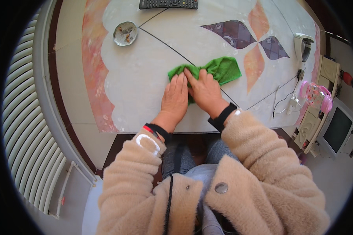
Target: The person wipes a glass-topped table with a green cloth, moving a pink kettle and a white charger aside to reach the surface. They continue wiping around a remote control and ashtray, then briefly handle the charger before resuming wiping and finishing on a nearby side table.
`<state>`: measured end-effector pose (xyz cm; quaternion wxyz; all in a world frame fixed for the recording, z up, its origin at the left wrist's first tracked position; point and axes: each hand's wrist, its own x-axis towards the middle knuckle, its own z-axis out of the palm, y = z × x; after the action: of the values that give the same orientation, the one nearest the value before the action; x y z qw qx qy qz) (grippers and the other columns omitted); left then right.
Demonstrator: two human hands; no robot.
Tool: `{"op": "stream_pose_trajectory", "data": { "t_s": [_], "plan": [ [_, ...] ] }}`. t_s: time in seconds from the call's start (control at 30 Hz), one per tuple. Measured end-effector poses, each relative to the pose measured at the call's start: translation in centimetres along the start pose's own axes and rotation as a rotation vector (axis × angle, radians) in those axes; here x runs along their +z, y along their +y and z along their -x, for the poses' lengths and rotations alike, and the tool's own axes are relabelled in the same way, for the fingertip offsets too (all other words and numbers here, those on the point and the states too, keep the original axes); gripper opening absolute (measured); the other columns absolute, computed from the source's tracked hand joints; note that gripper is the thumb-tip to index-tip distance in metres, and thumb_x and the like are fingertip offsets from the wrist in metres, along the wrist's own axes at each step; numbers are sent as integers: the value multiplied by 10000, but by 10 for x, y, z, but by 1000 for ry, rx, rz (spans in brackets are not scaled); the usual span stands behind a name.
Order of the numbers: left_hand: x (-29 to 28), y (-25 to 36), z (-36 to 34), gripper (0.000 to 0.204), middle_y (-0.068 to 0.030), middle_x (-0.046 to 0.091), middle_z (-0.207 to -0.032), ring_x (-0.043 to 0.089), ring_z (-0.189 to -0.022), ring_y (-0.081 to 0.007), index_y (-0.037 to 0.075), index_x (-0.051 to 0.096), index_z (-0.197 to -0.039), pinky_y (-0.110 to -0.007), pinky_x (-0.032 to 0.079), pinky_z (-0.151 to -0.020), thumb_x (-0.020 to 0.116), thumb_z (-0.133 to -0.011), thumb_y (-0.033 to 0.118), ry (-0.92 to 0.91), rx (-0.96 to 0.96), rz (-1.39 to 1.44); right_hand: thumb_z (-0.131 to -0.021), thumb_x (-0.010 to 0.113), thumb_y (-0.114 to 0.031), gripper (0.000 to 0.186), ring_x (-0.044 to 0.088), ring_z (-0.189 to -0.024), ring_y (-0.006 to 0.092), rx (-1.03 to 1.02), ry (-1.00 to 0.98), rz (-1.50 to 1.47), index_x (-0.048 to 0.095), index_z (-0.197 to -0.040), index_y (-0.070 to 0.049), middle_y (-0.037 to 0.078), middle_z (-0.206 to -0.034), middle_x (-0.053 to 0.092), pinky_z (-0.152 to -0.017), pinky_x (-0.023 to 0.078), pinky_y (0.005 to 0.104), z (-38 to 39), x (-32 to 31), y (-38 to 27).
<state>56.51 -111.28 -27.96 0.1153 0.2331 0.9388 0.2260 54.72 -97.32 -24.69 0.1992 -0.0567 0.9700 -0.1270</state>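
Green cloth (219, 69) lies mid-tabletop (145, 78), bunched under both hands. Left hand (175, 96) flat, fingers together, pressing its left end; right hand (205, 91) flat beside it, fingers spread on the middle. Risk: cloth may slide and bunch further on the glossy surface; a wide sweep could nudge the small dish (125, 33) far left.

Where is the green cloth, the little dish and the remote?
green cloth (223, 68), head view, on its bare right half.
little dish (125, 33), head view, on its middle.
remote (168, 4), head view, on its buttons.
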Motion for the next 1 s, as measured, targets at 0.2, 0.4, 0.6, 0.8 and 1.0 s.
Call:
{"op": "stream_pose_trajectory", "data": {
  "t_s": [0.2, 0.4, 0.6, 0.8, 1.0],
  "plan": [
    [9, -21, -27, 532, -150, 382, -1440, 342, -1335, -305, -61, 385, -1383, -401, 309, -1092, 466, -877, 82, 82, -25, -14, -854, 532, -167, 469, 569, -775, 300, -25, 122, 25, 534, -1322, -177, 135, -966, 521, -626, 503, 400, -29, 11, -2],
    [-3, 7, 32, 534, -157, 373, -1448, 311, -1357, -319, -77, 365, -1392, -403, 278, -1122, 434, -881, 60, -199, -19, 69, -855, 530, -172, 479, 560, -771, 294, -79, 36, 55, 528, -1332, -147, 123, -931, 518, -607, 499, 409, 21, 11, -11],
    [9, -20, -43, 536, -150, 357, -1466, 290, -1375, -314, -52, 343, -1414, -416, 239, -1147, 413, -905, 99, -12, -61, 27, -878, 504, -125, 483, 594, -805, 345, 13, 103, -5, 487, -1361, -128, 174, -984, 538, -658, 521, 441, -46, 4, 1],
    [1, 10, 15, 567, -188, 339, -1467, 287, -1367, -353, -74, 322, -1419, -438, 231, -1146, 437, -890, 93, -186, -27, 35, -873, 509, -140, 446, 562, -861, 328, -43, -36, 19, 527, -1318, -117, 149, -1007, 520, -675, 497, 431, 14, 4, -10],
    [3, 6, -5, 572, -171, 304, -1497, 278, -1375, -340, -58, 311, -1431, -434, 211, -1150, 421, -897, 116, -169, -99, -24, -879, 495, -158, 440, 579, -768, 315, -35, 41, 11, 533, -1317, -145, 146, -959, 531, -650, 508, 414, -11, 3, -5]
  ]
}}
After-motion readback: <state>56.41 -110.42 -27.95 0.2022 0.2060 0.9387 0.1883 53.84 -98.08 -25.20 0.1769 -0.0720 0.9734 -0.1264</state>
